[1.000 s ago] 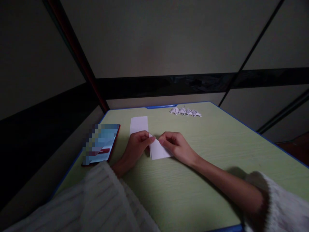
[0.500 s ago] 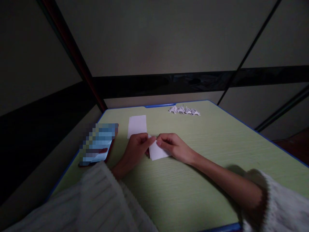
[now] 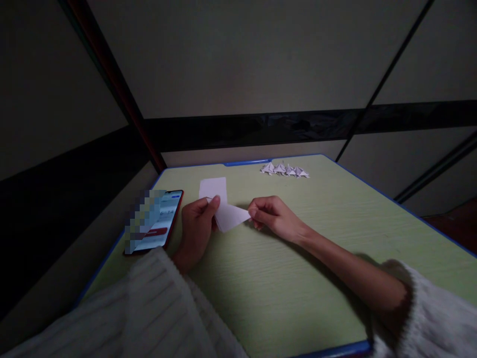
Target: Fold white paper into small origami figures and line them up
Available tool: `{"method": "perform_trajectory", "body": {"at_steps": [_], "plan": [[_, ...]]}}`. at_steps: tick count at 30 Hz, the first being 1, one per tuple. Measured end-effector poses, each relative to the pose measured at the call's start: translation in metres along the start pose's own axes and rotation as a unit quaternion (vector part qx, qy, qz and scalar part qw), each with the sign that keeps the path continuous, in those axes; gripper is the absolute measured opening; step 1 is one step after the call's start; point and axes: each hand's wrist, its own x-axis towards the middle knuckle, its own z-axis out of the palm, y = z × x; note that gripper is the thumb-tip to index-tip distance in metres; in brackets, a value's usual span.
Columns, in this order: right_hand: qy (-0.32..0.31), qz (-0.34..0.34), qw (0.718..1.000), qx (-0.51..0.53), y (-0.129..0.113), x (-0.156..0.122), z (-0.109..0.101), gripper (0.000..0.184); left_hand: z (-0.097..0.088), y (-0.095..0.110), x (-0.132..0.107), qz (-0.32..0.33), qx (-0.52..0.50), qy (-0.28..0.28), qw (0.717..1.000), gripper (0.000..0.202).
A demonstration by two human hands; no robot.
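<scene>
A folded white paper [image 3: 230, 218] is held between my two hands above the table. My left hand [image 3: 198, 222] is closed on its left end, with the thumb pressed on top. At the paper's pointed right corner, the thumb and fingers of my right hand [image 3: 275, 217] pinch the tip. Just behind the held paper lies a white sheet [image 3: 213, 187], partly covered by it and by my left hand. The fingers beneath the paper are largely hidden.
Several folded white paper figures [image 3: 285, 170] stand in a row near the far edge of the light green table [image 3: 283, 298]. A phone with a red edge [image 3: 158, 223] lies at the left, its screen lit. A wall of panels rises behind the table.
My hands have moved apart, my left going left and my right staying at the right corner. The folded paper now stretches between them with its point to the right.
</scene>
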Motion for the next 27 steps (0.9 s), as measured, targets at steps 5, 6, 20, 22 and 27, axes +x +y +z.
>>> {"method": "perform_trajectory", "body": {"at_steps": [5,6,20,22,27], "plan": [[0.018,-0.002,1.0,0.001,0.001,-0.001,-0.001,0.013,0.003,-0.004,-0.001,-0.018,-0.055,0.033,0.998,0.032],[0.022,-0.002,1.0,0.002,0.001,0.0,-0.001,0.013,0.003,-0.005,0.0,-0.021,-0.063,0.036,0.997,0.032],[0.136,-0.024,0.978,0.154,0.005,0.007,-0.001,0.02,0.01,0.003,-0.001,-0.047,-0.089,-0.077,0.992,0.01],[0.153,-0.037,0.978,0.134,0.007,0.008,-0.001,0.018,0.012,-0.001,-0.003,-0.064,-0.097,-0.142,0.983,0.01],[0.123,-0.061,0.989,0.045,0.011,0.004,-0.001,0.023,0.015,-0.008,-0.009,-0.041,-0.053,-0.27,0.96,0.019]]}}
